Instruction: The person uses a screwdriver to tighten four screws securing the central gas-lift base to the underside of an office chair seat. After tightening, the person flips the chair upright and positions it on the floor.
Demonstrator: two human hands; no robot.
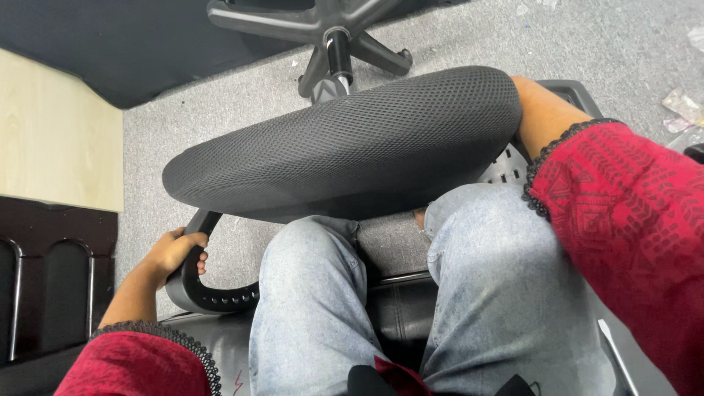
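Chair seat (pixel 345 143) tilted across knees, just above left hand (pixel 172 253). Left fingers curled tight around black armrest (pixel 192 290) under seat edge, forearm straight. Right hand hidden behind seat's far edge; grip cannot tell, forearm (pixel 546 114) pressed against seat.

My left hand (pixel 174 253) grips a matt black plastic armrest (pixel 192 290); the seat cushion (pixel 345 143) is coarse black mesh cloth, the floor (pixel 601 44) rough grey carpet, my jeans (pixel 315 308) faded denim
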